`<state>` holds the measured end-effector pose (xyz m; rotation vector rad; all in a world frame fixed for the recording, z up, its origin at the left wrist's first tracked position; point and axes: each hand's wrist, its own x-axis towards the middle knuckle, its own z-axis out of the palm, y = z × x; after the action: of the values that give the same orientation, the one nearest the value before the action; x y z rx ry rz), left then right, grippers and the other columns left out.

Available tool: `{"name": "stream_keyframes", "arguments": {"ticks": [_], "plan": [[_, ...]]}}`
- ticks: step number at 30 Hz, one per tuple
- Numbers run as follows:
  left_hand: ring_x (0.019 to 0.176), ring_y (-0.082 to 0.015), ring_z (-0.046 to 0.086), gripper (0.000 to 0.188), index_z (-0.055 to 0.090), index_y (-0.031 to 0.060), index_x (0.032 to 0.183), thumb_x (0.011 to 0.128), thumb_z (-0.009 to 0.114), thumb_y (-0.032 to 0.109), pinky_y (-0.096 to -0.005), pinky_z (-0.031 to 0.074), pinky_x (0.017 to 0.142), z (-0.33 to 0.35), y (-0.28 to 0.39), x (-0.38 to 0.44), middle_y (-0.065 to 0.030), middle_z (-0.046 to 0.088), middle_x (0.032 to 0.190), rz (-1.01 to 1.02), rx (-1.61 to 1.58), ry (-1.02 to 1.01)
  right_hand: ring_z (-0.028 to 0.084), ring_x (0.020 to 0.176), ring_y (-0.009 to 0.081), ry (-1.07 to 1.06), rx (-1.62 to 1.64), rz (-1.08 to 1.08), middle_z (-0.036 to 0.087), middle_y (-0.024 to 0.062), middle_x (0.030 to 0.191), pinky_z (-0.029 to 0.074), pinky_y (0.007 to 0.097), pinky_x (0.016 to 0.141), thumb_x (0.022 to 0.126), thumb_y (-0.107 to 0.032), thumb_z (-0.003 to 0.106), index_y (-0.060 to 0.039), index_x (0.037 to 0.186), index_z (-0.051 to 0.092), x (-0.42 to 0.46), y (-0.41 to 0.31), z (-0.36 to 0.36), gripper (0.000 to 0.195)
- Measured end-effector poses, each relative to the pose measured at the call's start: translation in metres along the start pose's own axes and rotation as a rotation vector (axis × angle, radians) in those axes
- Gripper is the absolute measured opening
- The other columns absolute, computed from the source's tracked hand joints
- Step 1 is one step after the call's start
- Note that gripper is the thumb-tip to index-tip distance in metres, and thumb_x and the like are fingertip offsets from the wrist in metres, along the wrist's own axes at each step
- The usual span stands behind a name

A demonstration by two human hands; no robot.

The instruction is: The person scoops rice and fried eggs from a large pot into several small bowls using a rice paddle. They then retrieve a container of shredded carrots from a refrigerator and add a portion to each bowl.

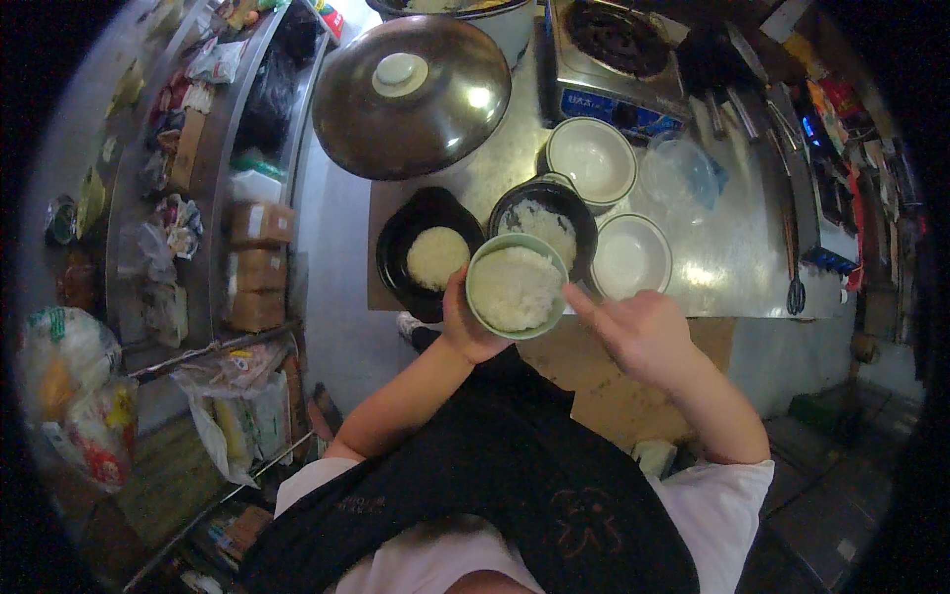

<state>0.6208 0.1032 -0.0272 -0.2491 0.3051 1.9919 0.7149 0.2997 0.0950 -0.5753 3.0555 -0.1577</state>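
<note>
My left hand (473,327) holds a pale green bowl (517,333) heaped with cooked white rice (517,288) from below and along its left side. At the bowl's right rim is my right hand (644,327), slightly blurred, its index finger stretched towards the rim; I see no tool in it. Whether that fingertip touches the bowl is unclear. Partly behind the bowl sits a black pot (586,223) with loose rice on its bottom. To the left, another black pot (393,256) contains a rounded mound of rice (438,258).
Two white bowls (591,160) (631,256) stand on the steel table (712,286). A large dark domed lid (415,134) is at the back left, near a big pot (505,30). Behind are a gas stove (616,82) and a clear plastic container (675,171). A whisk (795,295) lies right; shelves (223,148) line the left.
</note>
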Motion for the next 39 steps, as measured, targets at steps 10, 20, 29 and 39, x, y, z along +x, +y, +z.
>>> {"name": "stream_keyframes", "arguments": {"ticks": [10,20,29,39], "plan": [[0.128,-0.0371,0.032,0.072,0.033,0.0121,0.136,0.080,0.042,0.055,-0.0550,0.026,0.103,-0.041,-0.004,-0.003,-0.0154,0.031,0.140,-0.083,-0.268,-0.103,0.058,0.057,0.0223,0.028,-0.023,0.429,0.059,0.0056,0.069,0.045,0.0336,0.049,0.079,-0.011,0.053,-0.0101,0.125,0.047,-0.012,0.027,-0.002,0.047],[0.118,-0.0312,0.045,0.079,0.032,0.0064,0.135,0.070,0.058,0.042,-0.0429,0.039,0.097,-0.074,-0.036,-0.008,-0.0156,0.041,0.133,-0.194,0.110,-0.177,0.063,0.065,0.0256,-0.360,-0.180,0.495,0.063,0.0102,0.081,0.050,0.0401,0.056,0.081,-0.009,0.047,-0.0101,0.132,0.039,0.059,0.063,0.136,0.051],[0.117,-0.0322,0.046,0.076,0.037,0.0043,0.131,0.069,0.057,0.044,-0.0442,0.038,0.098,-0.087,-0.021,-0.002,-0.0156,0.045,0.130,-0.066,-0.026,0.012,0.063,0.071,0.0321,-0.597,0.096,0.272,0.063,0.0145,0.074,0.050,0.0433,0.059,0.082,-0.016,0.048,-0.0127,0.118,0.052,0.054,0.083,0.111,0.037],[0.119,-0.0322,0.044,0.078,0.037,0.0061,0.132,0.069,0.058,0.047,-0.0456,0.035,0.100,-0.081,-0.021,0.004,-0.0158,0.043,0.132,-0.033,0.004,0.020,0.061,0.073,0.0330,-0.323,0.709,0.310,0.062,0.0200,0.077,0.048,0.0406,0.069,0.083,-0.024,0.053,-0.0048,0.095,0.063,0.024,0.093,0.170,0.025]]}}
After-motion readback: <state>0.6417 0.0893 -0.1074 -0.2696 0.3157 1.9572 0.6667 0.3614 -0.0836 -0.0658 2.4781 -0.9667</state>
